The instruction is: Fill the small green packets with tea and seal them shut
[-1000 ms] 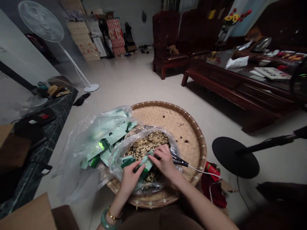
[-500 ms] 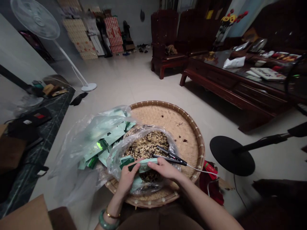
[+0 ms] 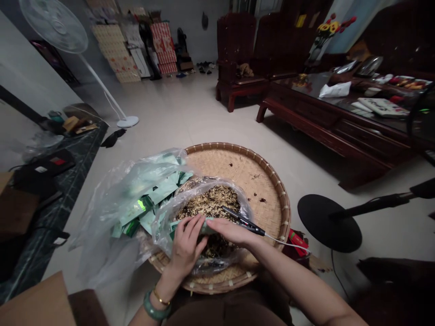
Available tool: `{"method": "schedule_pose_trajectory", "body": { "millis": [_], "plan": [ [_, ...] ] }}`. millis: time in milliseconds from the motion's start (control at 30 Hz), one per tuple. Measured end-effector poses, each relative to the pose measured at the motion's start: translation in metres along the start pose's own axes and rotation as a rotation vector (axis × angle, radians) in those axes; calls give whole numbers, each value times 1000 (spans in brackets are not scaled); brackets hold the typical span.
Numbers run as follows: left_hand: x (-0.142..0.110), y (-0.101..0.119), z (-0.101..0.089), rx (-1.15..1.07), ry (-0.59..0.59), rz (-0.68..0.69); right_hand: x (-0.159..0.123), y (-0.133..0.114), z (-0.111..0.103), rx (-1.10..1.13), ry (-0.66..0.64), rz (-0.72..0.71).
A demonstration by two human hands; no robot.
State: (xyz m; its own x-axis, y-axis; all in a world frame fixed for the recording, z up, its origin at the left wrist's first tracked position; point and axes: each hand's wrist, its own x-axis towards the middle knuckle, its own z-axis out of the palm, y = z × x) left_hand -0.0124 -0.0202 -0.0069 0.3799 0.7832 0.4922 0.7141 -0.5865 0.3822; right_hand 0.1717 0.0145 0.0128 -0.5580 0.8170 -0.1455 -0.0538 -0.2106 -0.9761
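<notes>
A pale green packet point(image 3: 206, 227) lies between my hands, above an open clear plastic bag point(image 3: 165, 235) of mixed dark and tan loose bits point(image 3: 212, 199). My left hand point(image 3: 186, 242) bends its fingers over the packet from the left. My right hand point(image 3: 231, 231) grips the packet's right end, its digits stretched out along it; its underside is hidden. Beside it a black hair straightener point(image 3: 243, 220) with a white cord rests over the bag, its lower arm mostly covered by that hand. More green packets point(image 3: 163, 190) fill a clear bag on the left.
A round woven bamboo tray point(image 3: 268, 181) carries the bags, with a few dark scraps on it. A black round stand base point(image 3: 328, 222) is on the floor to the right. Cardboard point(image 3: 41, 303) juts in at lower left. A wooden table point(image 3: 326, 122) and a white fan point(image 3: 127, 121) stand farther off.
My left hand has turned from a thumb-on-top pinch to fingers bent over the packet. My right hand has flattened out along it, and the packet is now largely covered.
</notes>
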Motion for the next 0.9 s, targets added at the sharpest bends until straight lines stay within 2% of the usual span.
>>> {"method": "schedule_pose_trajectory", "body": {
  "millis": [100, 200, 400, 500, 633, 700, 800, 900],
  "plan": [
    [4, -2, 2, -5, 10, 10, 2, -9, 4, -15, -49, 2],
    [4, -4, 4, -36, 45, -45, 1, -20, 0, 13, -78, 11],
    [5, -6, 6, 3, 151, -192, 10, -39, -23, 235, 28, 124],
    [5, -4, 10, 23, 158, -199, 19, -39, -21, 143, -48, 134],
    [-1, -3, 18, 34, 185, -175, 22, -35, -6, -157, -77, 3],
    [-4, -4, 22, 29, 198, -164, 19, -34, -1, -214, -80, -38],
    [-6, -8, 22, 5, 190, -162, 11, -33, 1, -152, -118, -3],
    [-5, -10, 18, -18, 174, -178, 9, -32, -7, -9, -139, 73]
  ]
}}
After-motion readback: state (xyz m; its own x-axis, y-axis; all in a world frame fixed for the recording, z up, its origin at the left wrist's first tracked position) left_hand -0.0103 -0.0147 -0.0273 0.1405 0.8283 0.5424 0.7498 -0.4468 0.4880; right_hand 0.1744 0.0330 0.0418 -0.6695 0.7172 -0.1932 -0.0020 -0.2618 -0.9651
